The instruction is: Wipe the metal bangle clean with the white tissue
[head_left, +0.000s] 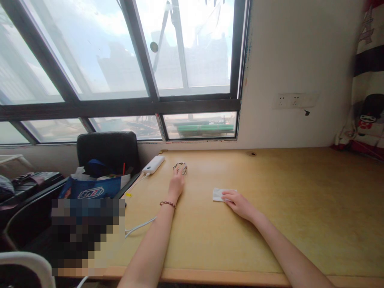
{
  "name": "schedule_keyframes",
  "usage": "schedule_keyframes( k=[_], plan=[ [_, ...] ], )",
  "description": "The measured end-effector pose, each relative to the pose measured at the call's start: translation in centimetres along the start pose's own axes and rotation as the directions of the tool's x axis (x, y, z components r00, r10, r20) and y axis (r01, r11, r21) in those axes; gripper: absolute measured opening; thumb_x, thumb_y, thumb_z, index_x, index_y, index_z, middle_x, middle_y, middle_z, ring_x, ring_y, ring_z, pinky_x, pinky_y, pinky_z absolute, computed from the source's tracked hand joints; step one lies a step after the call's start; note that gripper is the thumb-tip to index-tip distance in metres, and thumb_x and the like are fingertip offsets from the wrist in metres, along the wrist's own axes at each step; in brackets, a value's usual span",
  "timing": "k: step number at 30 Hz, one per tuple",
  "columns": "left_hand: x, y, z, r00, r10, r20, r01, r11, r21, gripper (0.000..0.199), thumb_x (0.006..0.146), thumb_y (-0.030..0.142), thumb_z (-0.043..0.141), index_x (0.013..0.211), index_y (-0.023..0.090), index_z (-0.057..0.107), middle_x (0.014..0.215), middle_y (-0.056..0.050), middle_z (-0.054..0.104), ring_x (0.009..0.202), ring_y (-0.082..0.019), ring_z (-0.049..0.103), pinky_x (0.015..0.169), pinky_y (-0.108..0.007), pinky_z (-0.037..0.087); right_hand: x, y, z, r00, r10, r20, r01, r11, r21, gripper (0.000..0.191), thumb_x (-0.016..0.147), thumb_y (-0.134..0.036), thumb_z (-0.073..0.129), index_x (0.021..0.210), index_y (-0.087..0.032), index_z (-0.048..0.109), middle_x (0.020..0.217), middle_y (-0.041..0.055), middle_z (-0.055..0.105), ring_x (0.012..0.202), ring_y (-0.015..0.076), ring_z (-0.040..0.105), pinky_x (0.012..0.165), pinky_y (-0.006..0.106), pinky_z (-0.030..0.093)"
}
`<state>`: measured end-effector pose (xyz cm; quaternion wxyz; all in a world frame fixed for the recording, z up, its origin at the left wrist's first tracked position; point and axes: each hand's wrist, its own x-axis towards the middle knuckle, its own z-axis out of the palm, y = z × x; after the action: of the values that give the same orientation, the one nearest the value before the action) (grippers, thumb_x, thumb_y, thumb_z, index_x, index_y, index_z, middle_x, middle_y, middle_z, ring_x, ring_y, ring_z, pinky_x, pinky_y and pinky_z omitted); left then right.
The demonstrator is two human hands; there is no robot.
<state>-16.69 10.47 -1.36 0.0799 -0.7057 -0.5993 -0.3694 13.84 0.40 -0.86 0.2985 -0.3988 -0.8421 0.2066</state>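
My left hand (176, 185) reaches forward over the table, its fingertips closed on the near edge of a small dark-and-light patterned ring-shaped band (183, 165). Whether the band is a hair tie or a bracelet is too small to tell. A braided bracelet (167, 204) circles my left wrist. Farther right, my right hand (240, 204) has its fingers on the right part of a flat, folded white tissue (218, 195), which lies on the tabletop. The thumb is at the tissue's near edge.
A wooden table (300, 216) spans the front. At its left edge a white power bank (154, 164) lies with a white cable (140, 227) nearby. A black chair (108, 150) holds a blue bag (90, 188). Behind are a window and wall sockets (289, 101).
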Motion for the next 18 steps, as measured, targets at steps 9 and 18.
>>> schedule_keyframes(
  k=[9,18],
  plan=[
    [-6.0,14.8,0.5,0.816,0.447,0.366,-0.432,0.893,-0.127,0.021,0.075,0.007,0.039,0.090,0.013,0.052,0.091,-0.010,0.055,0.091,-0.019,0.051,0.081,-0.032,0.042,0.3,-0.4,-0.1,0.999,-0.028,-0.025,0.029,0.999,0.027,0.024,0.079,-0.017,0.042,0.086,-0.020,0.065,0.098,0.0055,0.062,0.093,0.0176,0.054,0.085,0.031,0.039],
    [-7.9,17.4,0.4,0.787,0.424,0.448,-0.432,0.897,-0.090,0.029,0.082,0.014,0.031,0.103,0.013,0.051,0.092,-0.011,0.052,0.089,-0.020,0.047,0.079,-0.034,0.039,0.3,-0.1,-1.4,0.999,0.034,-0.036,-0.030,0.994,0.104,0.027,0.079,-0.021,0.041,0.075,-0.021,0.068,0.090,0.0029,0.066,0.086,0.0163,0.058,0.080,0.027,0.042]
  ],
)
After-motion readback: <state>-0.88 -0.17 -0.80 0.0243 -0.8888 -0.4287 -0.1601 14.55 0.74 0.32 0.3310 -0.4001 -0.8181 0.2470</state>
